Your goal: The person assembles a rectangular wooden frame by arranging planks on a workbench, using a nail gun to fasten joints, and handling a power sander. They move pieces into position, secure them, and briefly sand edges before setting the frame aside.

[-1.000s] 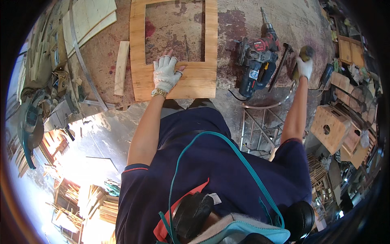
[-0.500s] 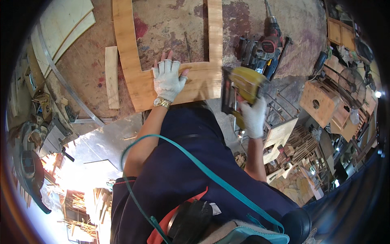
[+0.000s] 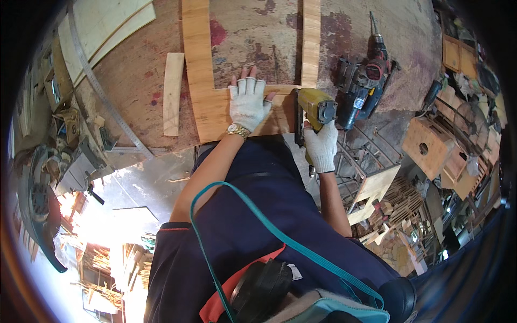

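A flat wooden frame (image 3: 200,59) lies on the stained worktable, its near crosspiece along the table's front edge. My left hand (image 3: 247,102), in a white fingerless glove with a gold watch at the wrist, rests flat on that crosspiece with fingers stretched out. In my gloved right hand (image 3: 321,145) is a yellow and black nail gun (image 3: 316,105), held by its handle. Its black nose stands at the right end of the crosspiece, over the near right corner; whether it touches the wood I cannot tell.
A cordless drill (image 3: 377,64) lies beside other tools on the table's right. Left of the frame are a loose wood strip (image 3: 173,94), a metal square (image 3: 116,116) and pale curved panels (image 3: 107,32). A saw (image 3: 43,210) stands at far left; a wooden box (image 3: 425,146) sits at right.
My right hand has brought the nail gun leftward onto the frame's near right corner. The view has shifted, so the table appears further right. My left hand stays flat on the crosspiece.
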A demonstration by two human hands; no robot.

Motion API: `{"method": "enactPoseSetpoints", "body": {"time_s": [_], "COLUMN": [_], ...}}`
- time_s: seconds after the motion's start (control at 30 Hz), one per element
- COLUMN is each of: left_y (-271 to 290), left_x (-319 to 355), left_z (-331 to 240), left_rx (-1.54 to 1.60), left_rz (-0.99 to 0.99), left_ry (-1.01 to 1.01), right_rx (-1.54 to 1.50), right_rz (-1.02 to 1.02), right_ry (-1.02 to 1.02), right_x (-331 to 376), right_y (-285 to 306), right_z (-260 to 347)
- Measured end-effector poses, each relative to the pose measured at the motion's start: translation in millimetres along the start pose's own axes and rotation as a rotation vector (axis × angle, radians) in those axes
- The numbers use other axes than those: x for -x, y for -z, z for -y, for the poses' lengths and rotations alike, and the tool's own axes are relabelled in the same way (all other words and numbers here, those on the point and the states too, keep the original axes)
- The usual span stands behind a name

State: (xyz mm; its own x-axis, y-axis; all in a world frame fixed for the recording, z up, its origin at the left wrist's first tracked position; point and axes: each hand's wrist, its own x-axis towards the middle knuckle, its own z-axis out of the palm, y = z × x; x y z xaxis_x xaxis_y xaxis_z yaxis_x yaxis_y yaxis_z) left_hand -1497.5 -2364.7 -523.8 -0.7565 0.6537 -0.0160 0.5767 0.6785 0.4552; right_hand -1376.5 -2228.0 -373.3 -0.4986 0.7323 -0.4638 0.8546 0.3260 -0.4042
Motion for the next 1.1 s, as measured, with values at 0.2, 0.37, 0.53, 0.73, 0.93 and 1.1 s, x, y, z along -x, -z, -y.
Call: {"method": "enactPoseSetpoints", "body": {"time_s": [0.2, 0.37, 0.53, 0.73, 0.93, 1.1], "left_y": [4, 7, 38, 49, 45, 44], "left_x": [0, 0, 3, 0, 0, 0], "left_z": [-2, 4, 51, 116, 118, 120], "left_rx": [0.049, 0.108, -0.057, -0.241, -0.231, -0.159], "left_rz": [0.011, 0.061, -0.063, -0.192, -0.187, -0.196], "left_ry": [0.017, -0.009, 0.054, 0.171, 0.171, 0.178], "right_rx": [-0.06, -0.128, -0.08, 0.105, 0.029, 0.109], "right_rz": [-0.055, 0.028, 0.053, 0.06, 0.115, 0.171], "right_ry": [0.03, 0.032, 0.042, 0.11, 0.246, 0.346], "right_x": [1, 6, 6, 5, 7, 6], "right_y": [-3, -8, -16, -21, -20, -42], "right_z": [-1, 6, 15, 34, 55, 57]}}
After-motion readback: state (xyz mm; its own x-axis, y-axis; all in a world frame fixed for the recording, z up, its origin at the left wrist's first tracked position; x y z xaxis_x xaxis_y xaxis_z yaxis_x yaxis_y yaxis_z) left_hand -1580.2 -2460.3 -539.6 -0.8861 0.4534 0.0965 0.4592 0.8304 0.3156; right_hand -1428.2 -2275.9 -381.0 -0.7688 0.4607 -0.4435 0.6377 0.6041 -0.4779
